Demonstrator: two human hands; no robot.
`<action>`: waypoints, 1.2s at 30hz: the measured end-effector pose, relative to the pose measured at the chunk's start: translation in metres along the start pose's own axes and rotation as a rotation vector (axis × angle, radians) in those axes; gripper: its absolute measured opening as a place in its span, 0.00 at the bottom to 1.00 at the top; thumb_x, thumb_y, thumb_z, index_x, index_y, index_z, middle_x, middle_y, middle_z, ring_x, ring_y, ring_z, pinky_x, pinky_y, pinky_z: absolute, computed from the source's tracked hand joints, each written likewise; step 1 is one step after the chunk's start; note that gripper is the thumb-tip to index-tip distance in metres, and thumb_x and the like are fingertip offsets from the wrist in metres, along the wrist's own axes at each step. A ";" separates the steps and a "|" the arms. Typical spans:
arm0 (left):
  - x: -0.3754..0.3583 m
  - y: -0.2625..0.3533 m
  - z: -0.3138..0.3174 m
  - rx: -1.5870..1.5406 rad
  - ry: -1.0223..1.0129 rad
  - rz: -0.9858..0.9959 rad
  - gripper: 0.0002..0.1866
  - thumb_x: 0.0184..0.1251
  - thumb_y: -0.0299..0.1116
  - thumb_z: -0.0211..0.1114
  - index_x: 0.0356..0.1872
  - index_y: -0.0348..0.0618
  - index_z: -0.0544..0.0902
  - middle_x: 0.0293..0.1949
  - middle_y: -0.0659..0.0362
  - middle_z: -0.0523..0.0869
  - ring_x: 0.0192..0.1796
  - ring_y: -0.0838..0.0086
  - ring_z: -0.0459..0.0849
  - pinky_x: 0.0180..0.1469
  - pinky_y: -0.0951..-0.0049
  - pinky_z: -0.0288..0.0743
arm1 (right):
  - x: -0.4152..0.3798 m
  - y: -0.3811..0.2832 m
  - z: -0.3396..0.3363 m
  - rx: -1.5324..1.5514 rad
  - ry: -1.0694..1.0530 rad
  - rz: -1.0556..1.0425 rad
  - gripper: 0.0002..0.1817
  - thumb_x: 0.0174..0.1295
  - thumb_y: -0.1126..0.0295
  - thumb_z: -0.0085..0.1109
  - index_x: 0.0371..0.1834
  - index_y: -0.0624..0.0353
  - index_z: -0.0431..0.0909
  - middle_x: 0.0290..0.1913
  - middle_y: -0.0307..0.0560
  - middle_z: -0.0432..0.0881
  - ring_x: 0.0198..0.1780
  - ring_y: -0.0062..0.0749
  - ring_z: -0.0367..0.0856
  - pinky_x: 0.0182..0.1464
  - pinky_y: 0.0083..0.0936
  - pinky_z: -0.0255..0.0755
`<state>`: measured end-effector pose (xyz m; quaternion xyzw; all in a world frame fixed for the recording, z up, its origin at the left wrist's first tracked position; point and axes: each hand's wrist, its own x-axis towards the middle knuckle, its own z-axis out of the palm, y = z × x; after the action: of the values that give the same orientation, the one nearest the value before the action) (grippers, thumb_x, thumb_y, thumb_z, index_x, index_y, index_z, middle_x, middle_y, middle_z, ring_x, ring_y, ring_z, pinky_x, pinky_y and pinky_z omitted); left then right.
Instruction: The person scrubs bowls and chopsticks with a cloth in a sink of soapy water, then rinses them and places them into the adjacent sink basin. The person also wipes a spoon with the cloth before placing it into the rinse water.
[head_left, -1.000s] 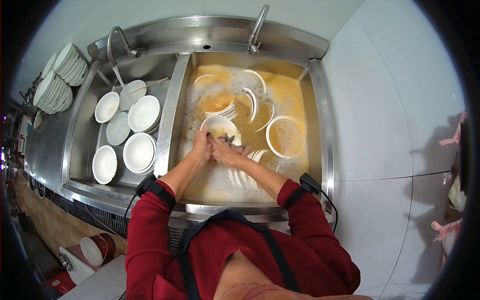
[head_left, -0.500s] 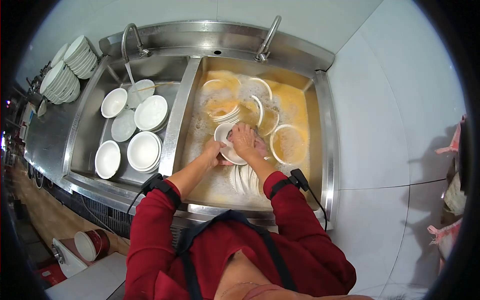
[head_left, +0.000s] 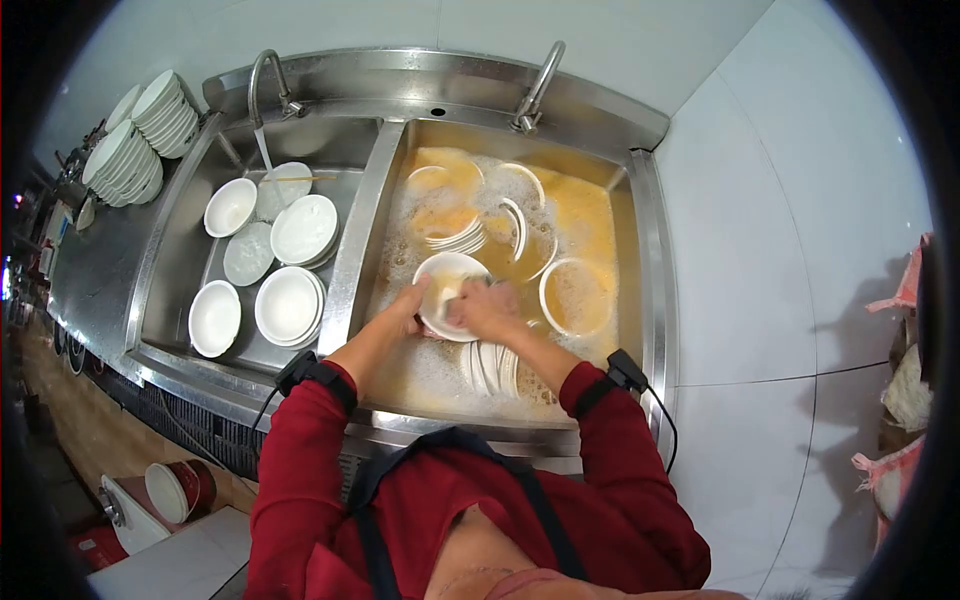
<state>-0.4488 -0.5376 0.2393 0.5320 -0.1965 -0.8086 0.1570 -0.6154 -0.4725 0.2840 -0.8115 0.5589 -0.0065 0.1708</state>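
My left hand (head_left: 408,308) grips the left rim of a white bowl (head_left: 428,270), which is tilted above the foamy, yellowish water in the right basin. Inside the bowl's right side, my right hand (head_left: 484,308) is smeared by motion, with a pinkish-grey cloth bunched under its fingers. Just below, several white bowls (head_left: 490,368) stand on edge in the water. Another stack of bowls (head_left: 458,238) lies partly sunk behind the held one. To the right floats a single round bowl (head_left: 578,297), filled with the same water.
Water runs from the left faucet (head_left: 262,95) into the left basin (head_left: 165,310), among several white bowls (head_left: 287,305) and a chopstick (head_left: 310,179). A second faucet (head_left: 540,85) rises behind the right basin. Stacked bowls (head_left: 125,165) stand on the left counter (head_left: 90,270).
The held bowl has shifted slightly left and turned its inside more toward me. My right hand has moved down to the bowl's right side and is now blurred.
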 end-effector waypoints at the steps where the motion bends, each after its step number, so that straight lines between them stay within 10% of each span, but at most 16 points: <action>1: 0.001 0.000 0.002 0.027 -0.013 -0.019 0.29 0.67 0.59 0.45 0.58 0.48 0.67 0.51 0.47 0.77 0.47 0.53 0.80 0.42 0.40 0.77 | 0.008 0.016 0.008 -0.159 0.053 0.021 0.11 0.55 0.62 0.58 0.38 0.53 0.79 0.47 0.50 0.73 0.48 0.45 0.72 0.48 0.39 0.66; 7: -0.003 -0.011 0.019 -0.027 -0.140 -0.043 0.38 0.62 0.69 0.38 0.64 0.53 0.62 0.61 0.49 0.69 0.56 0.48 0.73 0.47 0.35 0.72 | 0.082 0.068 0.063 0.554 0.423 0.488 0.15 0.57 0.57 0.56 0.38 0.57 0.81 0.54 0.55 0.70 0.56 0.50 0.67 0.53 0.42 0.63; 13: -0.012 -0.005 0.023 -0.205 -0.173 -0.011 0.46 0.55 0.77 0.28 0.65 0.54 0.61 0.63 0.50 0.68 0.58 0.50 0.72 0.52 0.35 0.67 | 0.050 0.001 0.045 1.205 0.099 0.020 0.21 0.57 0.64 0.52 0.51 0.64 0.73 0.56 0.55 0.73 0.58 0.47 0.67 0.57 0.37 0.61; 16: -0.022 -0.006 0.025 -0.290 -0.207 0.110 0.47 0.55 0.77 0.28 0.61 0.51 0.68 0.58 0.52 0.74 0.59 0.58 0.73 0.52 0.49 0.73 | 0.004 -0.007 0.021 0.343 0.176 -0.295 0.24 0.57 0.62 0.54 0.56 0.62 0.70 0.54 0.53 0.74 0.58 0.46 0.67 0.59 0.40 0.58; 21: -0.019 0.012 0.018 0.050 -0.067 0.074 0.41 0.59 0.73 0.37 0.57 0.48 0.73 0.53 0.53 0.77 0.53 0.61 0.76 0.51 0.54 0.72 | -0.009 -0.002 -0.001 0.317 0.033 0.059 0.26 0.57 0.60 0.58 0.56 0.64 0.70 0.49 0.57 0.78 0.55 0.41 0.72 0.56 0.39 0.63; 23: -0.001 0.011 0.006 0.231 -0.042 0.066 0.40 0.59 0.72 0.42 0.56 0.46 0.74 0.53 0.53 0.77 0.52 0.60 0.75 0.52 0.52 0.71 | -0.003 0.005 -0.018 1.215 0.059 0.381 0.22 0.62 0.59 0.55 0.52 0.64 0.73 0.46 0.53 0.80 0.47 0.35 0.78 0.49 0.34 0.71; 27: -0.028 0.029 -0.001 0.108 0.008 0.221 0.33 0.58 0.65 0.55 0.54 0.48 0.76 0.51 0.53 0.79 0.52 0.66 0.77 0.52 0.64 0.72 | 0.003 0.016 -0.037 1.739 0.336 0.189 0.21 0.66 0.58 0.52 0.50 0.65 0.74 0.47 0.49 0.79 0.42 0.29 0.80 0.44 0.28 0.75; 29: -0.048 0.037 -0.010 -0.176 -0.288 0.290 0.23 0.64 0.48 0.60 0.52 0.43 0.76 0.47 0.58 0.82 0.46 0.70 0.81 0.53 0.64 0.75 | 0.012 0.031 -0.034 1.940 0.421 0.231 0.22 0.66 0.57 0.51 0.49 0.69 0.74 0.45 0.50 0.80 0.44 0.30 0.79 0.49 0.29 0.74; 31: -0.077 0.044 -0.011 -0.172 -0.414 0.380 0.18 0.66 0.42 0.58 0.50 0.40 0.76 0.44 0.59 0.83 0.44 0.71 0.82 0.51 0.67 0.77 | 0.019 0.044 -0.027 1.916 0.428 0.303 0.20 0.66 0.59 0.52 0.48 0.67 0.74 0.44 0.46 0.80 0.43 0.30 0.79 0.48 0.29 0.74; 36: -0.074 0.030 -0.015 -0.215 -0.282 0.433 0.14 0.69 0.37 0.54 0.47 0.37 0.75 0.43 0.53 0.82 0.46 0.67 0.82 0.51 0.61 0.77 | 0.025 0.056 0.032 0.357 0.499 0.288 0.11 0.57 0.63 0.58 0.39 0.57 0.77 0.36 0.52 0.80 0.35 0.43 0.77 0.43 0.29 0.71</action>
<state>-0.4053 -0.5315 0.3076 0.3400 -0.2388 -0.8385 0.3525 -0.6502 -0.5041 0.2330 -0.6549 0.6823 -0.2787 0.1672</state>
